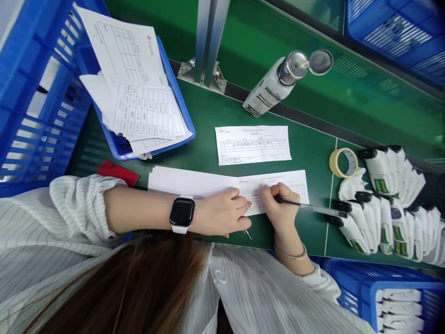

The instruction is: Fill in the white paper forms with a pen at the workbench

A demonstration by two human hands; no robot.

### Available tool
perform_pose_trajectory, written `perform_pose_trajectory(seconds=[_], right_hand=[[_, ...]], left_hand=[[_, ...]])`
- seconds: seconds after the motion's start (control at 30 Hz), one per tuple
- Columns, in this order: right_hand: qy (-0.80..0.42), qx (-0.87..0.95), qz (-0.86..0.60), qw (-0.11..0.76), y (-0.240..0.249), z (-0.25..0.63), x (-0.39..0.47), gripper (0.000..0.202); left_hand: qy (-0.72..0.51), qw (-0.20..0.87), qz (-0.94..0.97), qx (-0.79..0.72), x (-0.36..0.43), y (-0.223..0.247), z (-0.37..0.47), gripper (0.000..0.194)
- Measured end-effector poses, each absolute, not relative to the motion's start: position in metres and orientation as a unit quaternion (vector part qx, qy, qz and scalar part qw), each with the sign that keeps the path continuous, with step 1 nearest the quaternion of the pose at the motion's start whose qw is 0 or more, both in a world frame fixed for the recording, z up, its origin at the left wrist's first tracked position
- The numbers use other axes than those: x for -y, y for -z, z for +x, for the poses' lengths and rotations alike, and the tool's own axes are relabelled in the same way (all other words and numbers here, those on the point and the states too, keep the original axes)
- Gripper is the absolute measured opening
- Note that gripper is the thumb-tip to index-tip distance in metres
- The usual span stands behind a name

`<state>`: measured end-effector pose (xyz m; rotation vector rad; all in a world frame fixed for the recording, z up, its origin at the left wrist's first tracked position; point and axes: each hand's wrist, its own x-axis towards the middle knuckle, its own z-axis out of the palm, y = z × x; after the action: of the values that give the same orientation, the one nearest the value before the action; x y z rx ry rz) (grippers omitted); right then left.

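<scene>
My right hand [284, 208] grips a pen [306, 204], its thumb and fingers wrapped around the barrel, over a printed form [295, 181]. The form has a table with some handwriting; the pen's tip is hidden behind my fingers. My left hand [222, 213], with a watch on its wrist, lies flat across the form's left part and the blank white page [187, 178] beside it. From under my left hand pokes the tip of another slim pen [248, 234]. Just above the form, a separate filled-in slip [253, 145] lies on the green table.
A blue tray [181, 104] of printed sheets [139, 65] stands upper left beside a large blue crate [52, 111]. A bottle with a metal top [267, 88] stands at the back. On the right are a tape roll [343, 163] and several white handheld devices [385, 181].
</scene>
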<state>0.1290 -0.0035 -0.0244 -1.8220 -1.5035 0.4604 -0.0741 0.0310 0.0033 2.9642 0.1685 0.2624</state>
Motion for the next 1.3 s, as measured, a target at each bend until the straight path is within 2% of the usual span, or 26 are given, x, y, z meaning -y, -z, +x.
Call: perform_pose_trajectory(seconds=[0.97,1.13,1.23,1.3], right_hand=[[-0.171,0.575,-0.705,0.377,0.026,0.13,0.003,0.037],[-0.244,0.518,-0.702,0.423,0.023,0.136,0.002,0.038],[-0.297,0.462,-0.686,0.478,0.021,0.142,0.0,0.027],[-0.322,0.468,-0.671,0.476,0.019,0.146,-0.002,0.024]], left_hand=[[-0.076,0.081,0.992,-0.057,-0.031,-0.003,-0.074,0.04],[-0.083,0.083,0.991,-0.058,-0.03,-0.002,-0.073,0.041],[-0.087,0.085,0.991,-0.057,-0.03,-0.001,-0.073,0.041],[-0.087,0.086,0.991,-0.056,-0.03,-0.001,-0.074,0.041]])
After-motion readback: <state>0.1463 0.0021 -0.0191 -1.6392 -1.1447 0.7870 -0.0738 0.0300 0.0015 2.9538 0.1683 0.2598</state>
